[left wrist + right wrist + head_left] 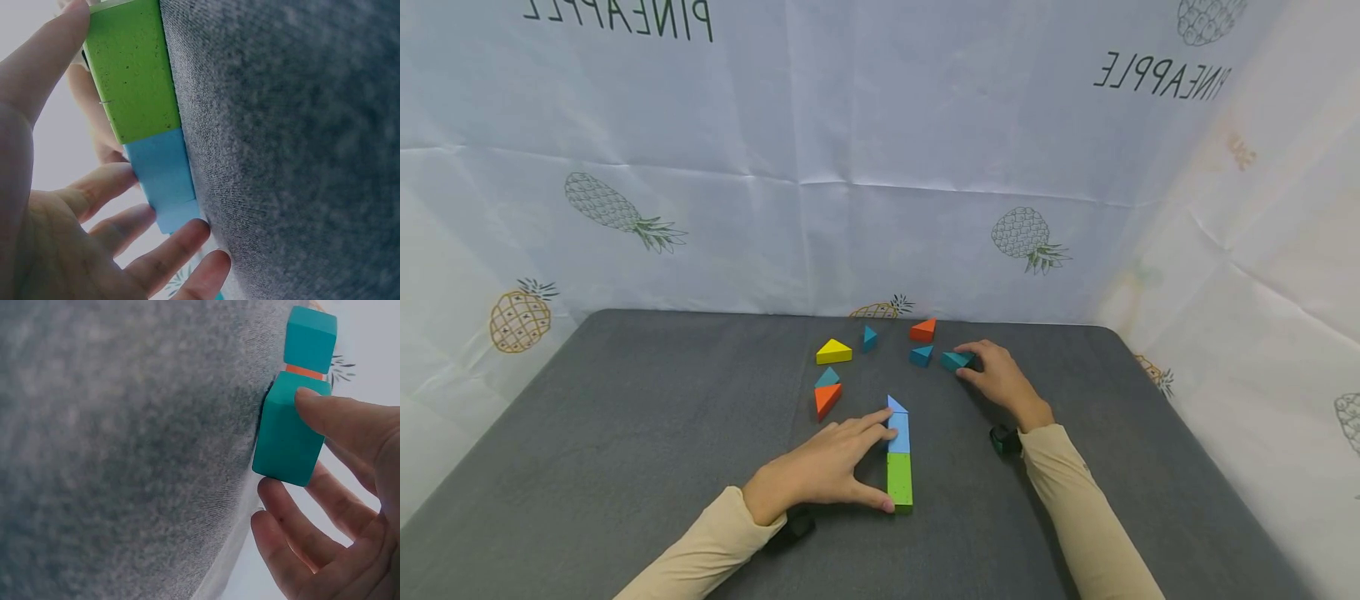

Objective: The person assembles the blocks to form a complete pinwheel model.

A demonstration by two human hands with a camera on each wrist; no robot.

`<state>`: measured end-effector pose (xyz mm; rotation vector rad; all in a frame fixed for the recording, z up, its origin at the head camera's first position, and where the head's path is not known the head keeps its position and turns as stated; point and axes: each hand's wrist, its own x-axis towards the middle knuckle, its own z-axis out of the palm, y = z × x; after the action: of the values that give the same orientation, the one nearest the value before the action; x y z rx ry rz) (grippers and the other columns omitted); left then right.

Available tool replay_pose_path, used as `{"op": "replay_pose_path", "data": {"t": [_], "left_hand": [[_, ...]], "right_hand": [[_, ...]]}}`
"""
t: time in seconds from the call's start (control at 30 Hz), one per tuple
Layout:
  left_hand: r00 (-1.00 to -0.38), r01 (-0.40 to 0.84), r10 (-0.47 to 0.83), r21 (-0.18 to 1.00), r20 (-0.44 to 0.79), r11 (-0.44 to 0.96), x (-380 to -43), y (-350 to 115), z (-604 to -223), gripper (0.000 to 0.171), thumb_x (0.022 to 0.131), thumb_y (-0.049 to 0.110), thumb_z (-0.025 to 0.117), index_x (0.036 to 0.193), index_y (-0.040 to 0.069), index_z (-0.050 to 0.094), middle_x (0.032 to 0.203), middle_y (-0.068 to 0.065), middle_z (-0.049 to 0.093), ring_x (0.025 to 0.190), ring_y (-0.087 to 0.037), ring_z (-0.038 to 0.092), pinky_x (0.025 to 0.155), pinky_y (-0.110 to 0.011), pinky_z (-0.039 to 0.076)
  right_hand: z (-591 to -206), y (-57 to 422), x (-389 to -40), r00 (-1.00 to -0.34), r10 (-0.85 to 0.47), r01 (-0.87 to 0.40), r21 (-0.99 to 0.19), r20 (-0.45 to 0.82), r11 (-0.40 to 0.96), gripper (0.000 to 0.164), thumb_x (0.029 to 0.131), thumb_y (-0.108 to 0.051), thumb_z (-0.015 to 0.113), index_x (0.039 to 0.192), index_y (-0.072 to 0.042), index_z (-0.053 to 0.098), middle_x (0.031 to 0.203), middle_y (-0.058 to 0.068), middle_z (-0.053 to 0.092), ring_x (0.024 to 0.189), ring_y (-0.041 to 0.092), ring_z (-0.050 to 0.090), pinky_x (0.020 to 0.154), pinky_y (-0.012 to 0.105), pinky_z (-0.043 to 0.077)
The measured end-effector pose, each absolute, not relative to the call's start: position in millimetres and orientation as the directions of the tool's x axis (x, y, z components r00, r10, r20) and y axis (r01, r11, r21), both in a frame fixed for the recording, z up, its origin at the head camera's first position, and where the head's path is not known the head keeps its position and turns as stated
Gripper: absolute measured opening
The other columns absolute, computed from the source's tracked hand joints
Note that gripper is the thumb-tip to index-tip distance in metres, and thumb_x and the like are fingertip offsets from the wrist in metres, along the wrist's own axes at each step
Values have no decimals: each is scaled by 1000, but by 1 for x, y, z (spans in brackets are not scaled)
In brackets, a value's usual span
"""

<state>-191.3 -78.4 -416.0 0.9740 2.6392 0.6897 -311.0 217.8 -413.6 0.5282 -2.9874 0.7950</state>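
Note:
A row of blocks lies on the table: a green block (899, 482) nearest, a light blue block (898, 435) beyond it and a small light blue triangle (896, 406) at the far end. My left hand (831, 462) spreads along its left side, thumb at the green block's near end and fingertips at the light blue pieces. With thumb and fingers, my right hand (1000, 379) pinches a teal triangular block (290, 434) farther back on the right. Just left of that stands a blue triangular block (921, 356), with an orange triangle (922, 330) behind it.
Left of the row's far end are an orange triangle (828, 401) against a teal triangle (827, 377), then a yellow triangle (833, 352) and a small blue triangle (870, 339). The grey table (662, 400) ends at a pineapple-print curtain (850, 233).

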Motion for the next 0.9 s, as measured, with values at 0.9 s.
{"op": "replay_pose_path", "data": {"t": [0.9], "left_hand": [[-752, 531, 654, 515, -80, 673, -191, -78, -413, 88, 77, 64, 75, 146, 18, 48, 165, -1, 25, 146, -24, 36, 113, -53, 36]], "right_hand": [[-405, 198, -287, -913, -395, -388, -513, 101, 766, 38, 92, -13, 70, 129, -2, 64, 129, 19, 62, 117, 36, 59, 96, 52, 50]]}}
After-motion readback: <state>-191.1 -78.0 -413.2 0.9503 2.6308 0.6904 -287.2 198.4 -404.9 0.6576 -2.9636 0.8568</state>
